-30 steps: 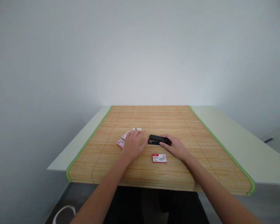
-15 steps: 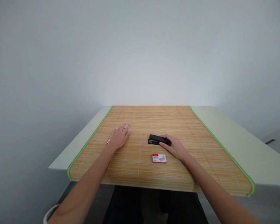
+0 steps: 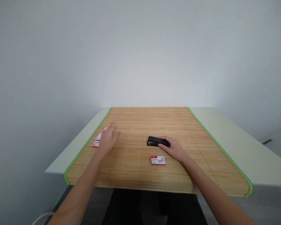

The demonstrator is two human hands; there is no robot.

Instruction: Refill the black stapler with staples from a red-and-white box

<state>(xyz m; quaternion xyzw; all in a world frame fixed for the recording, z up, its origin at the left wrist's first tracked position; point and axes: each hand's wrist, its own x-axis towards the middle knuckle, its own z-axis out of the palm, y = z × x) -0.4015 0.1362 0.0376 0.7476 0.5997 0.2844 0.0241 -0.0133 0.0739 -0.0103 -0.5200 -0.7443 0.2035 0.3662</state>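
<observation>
My right hand [image 3: 175,148] is closed round the rear end of a black stapler [image 3: 154,139], which rests on the bamboo mat with its front pointing left. Just in front of the stapler, nearer to me, lies a flat red-and-white staple box [image 3: 158,160]. At the left, my left hand [image 3: 108,139] is open with fingers apart, close beside several small red-and-white boxes. One box [image 3: 99,136] is partly covered by the hand, and another box [image 3: 95,144] lies nearest to me. Only a corner shows of the farthest one; whether the hand touches them I cannot tell.
The bamboo mat [image 3: 135,175] with green edging spans the middle of a white table [image 3: 224,134], hanging over its front edge. A plain wall [image 3: 140,56] stands behind. A white cord [image 3: 43,215] shows at the lower left.
My left hand has moved left with the small boxes, which now lie near the mat's left edge, and its fingers have lifted and spread. My right hand stays on the stapler.
</observation>
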